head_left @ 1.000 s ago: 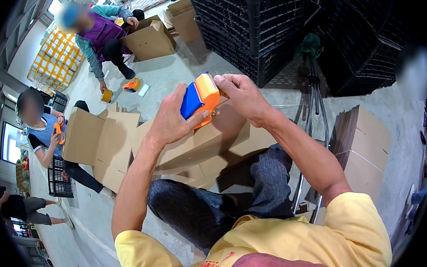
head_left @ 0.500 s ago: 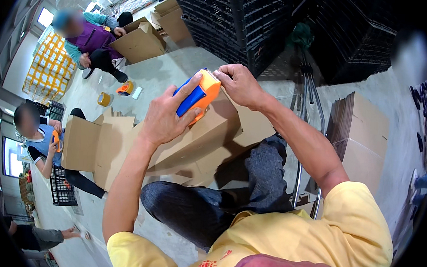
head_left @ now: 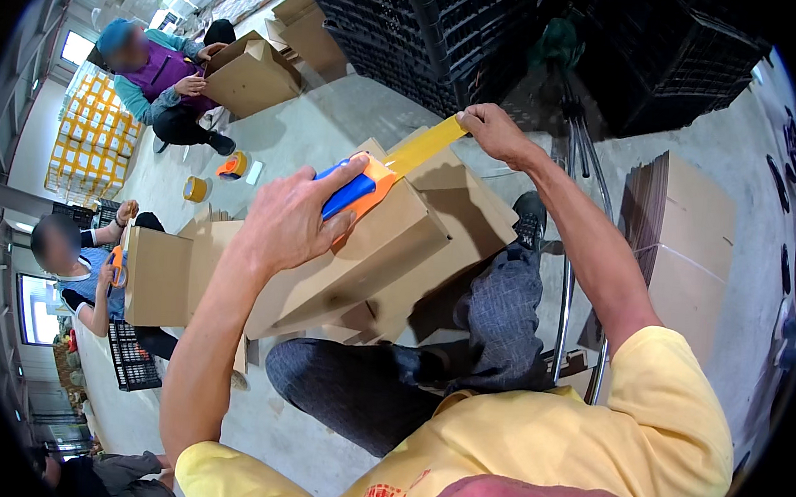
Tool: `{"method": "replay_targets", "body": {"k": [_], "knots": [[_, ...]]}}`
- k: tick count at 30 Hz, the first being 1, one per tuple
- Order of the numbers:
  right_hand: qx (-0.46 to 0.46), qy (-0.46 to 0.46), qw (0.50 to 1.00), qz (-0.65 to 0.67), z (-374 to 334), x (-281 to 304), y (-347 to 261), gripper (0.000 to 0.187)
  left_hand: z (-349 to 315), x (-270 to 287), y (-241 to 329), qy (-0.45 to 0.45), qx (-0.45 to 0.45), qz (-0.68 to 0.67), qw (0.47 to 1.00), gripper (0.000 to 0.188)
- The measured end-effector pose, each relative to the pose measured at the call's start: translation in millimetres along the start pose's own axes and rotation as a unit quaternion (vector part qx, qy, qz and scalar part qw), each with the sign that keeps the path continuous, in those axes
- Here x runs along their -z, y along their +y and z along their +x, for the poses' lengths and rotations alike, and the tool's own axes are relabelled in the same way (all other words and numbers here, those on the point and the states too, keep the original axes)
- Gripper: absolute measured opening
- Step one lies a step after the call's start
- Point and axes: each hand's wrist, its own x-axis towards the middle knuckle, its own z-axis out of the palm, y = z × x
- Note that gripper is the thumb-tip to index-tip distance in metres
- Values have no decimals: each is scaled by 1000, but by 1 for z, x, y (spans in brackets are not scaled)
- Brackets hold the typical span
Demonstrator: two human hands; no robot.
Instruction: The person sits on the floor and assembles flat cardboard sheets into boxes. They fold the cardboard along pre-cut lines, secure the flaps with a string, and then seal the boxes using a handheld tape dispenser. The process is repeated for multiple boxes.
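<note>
My left hand (head_left: 295,219) is closed around an orange and blue tape dispenser (head_left: 361,192) just above a brown cardboard box (head_left: 370,251). From the dispenser's front a strip of yellow tape (head_left: 430,145) runs out taut toward the upper right. Its free end is pinched between the thumb and fingers of my right hand (head_left: 496,131). The box lies tilted in front of my knees, with flaps standing out at its far end. The dispenser hides part of the box's top edge.
Black plastic crates (head_left: 420,31) stand stacked beyond my right hand. Flattened cardboard (head_left: 690,239) is bundled at the right, past a metal-legged stand (head_left: 567,286). Two people handle boxes at the left. A tape roll (head_left: 195,188) and another dispenser (head_left: 233,165) lie on the floor.
My right hand has moved away from the dispenser to the upper right, drawing out a length of yellow tape. My left hand with the dispenser has shifted slightly down and left.
</note>
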Motion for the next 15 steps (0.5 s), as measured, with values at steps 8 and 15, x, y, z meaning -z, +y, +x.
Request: {"method": "replay_targets", "body": {"k": [8,15], "knots": [[-45,-31,997,55,0,-30,48,41,18,8,7,-18,-15,28,999,63],[52,-96,992,-60,-31,-121,71,37,33,12,2,-39,-36,25,998,66]]}}
